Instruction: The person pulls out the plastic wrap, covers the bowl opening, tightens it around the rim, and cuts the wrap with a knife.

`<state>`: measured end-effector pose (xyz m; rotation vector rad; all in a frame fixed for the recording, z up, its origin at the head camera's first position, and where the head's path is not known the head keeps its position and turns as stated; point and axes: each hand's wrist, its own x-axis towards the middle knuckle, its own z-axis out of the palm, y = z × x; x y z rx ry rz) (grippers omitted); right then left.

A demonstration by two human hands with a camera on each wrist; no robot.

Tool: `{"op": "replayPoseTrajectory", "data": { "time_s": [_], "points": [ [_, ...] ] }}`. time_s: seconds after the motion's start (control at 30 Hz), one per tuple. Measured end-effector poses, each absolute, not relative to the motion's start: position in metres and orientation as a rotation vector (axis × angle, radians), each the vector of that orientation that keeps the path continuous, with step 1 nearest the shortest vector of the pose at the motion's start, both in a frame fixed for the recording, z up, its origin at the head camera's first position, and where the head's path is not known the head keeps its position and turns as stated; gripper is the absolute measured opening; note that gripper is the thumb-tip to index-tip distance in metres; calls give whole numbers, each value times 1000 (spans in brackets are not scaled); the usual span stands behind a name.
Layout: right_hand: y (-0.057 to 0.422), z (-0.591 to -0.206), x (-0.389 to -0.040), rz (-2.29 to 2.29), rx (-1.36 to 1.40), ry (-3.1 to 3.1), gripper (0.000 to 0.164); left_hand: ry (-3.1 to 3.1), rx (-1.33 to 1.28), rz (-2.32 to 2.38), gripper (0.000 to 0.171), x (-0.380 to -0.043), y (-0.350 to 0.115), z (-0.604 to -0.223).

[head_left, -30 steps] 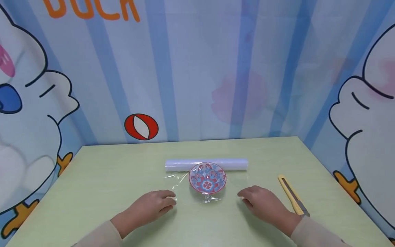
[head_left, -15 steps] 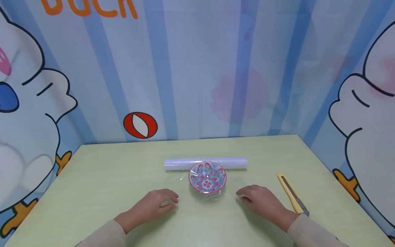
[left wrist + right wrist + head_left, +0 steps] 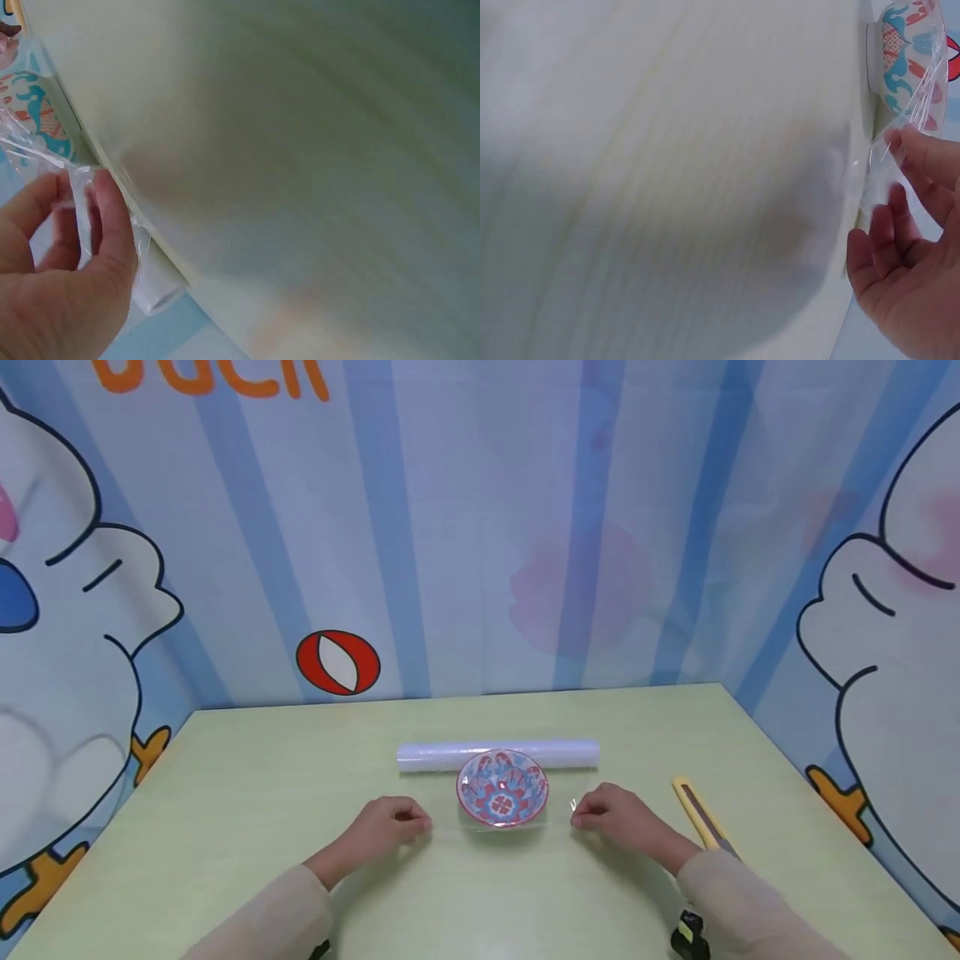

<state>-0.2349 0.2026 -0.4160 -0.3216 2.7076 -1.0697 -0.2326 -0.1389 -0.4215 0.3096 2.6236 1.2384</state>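
Note:
A bowl [image 3: 502, 789] with a red and blue pattern stands upright near the middle of the table. Clear cling film [image 3: 870, 169] lies over it, coming from the roll of cling film [image 3: 427, 757] behind. On the bowl's left, my left hand [image 3: 378, 833] pinches the film's edge between thumb and fingers; the left wrist view shows that film [image 3: 79, 196] bunched at the fingertips. To the right, my right hand [image 3: 626, 820] pinches the other side of the film with thumb and forefinger, its other fingers loosely bent. Neither hand touches the bowl.
A yellow utility knife [image 3: 697, 810] lies right of the bowl, its near end hidden by the right sleeve [image 3: 738, 893]. The pale green table [image 3: 300, 760] ends at a cartoon-printed backdrop [image 3: 480, 527] behind and at both sides.
Both hands have moved slightly forward, and their fingers have closed to pinch the film. The film in front of the bowl now lies smoother. The right sleeve covers more of the knife.

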Motion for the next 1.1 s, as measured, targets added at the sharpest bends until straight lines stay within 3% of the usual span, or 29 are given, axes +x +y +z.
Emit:
{"op": "replayPoseTrajectory", "data": {
  "time_s": [0.2,0.33,0.53,0.63,0.87,1.1],
  "points": [
    [191,-417,-238,-1125,-115,2670,11,2683,90,1232,8,-237,-129,-421],
    [186,-415,-240,-1276,-15,2535,21,2590,-45,1242,13,-243,-125,-416],
    [175,-415,-244,-1636,138,2257,37,2263,-253,1430,38,-250,-116,-413],
    [169,-416,-245,-1846,232,2112,38,2084,-323,1612,48,-252,-111,-412],
    [159,-425,-245,-2177,316,1899,33,1744,-394,2074,28,-256,-97,-417],
    [149,-428,-246,-2229,400,1891,22,1677,-438,2205,28,-256,-87,-425]
  ]
}}
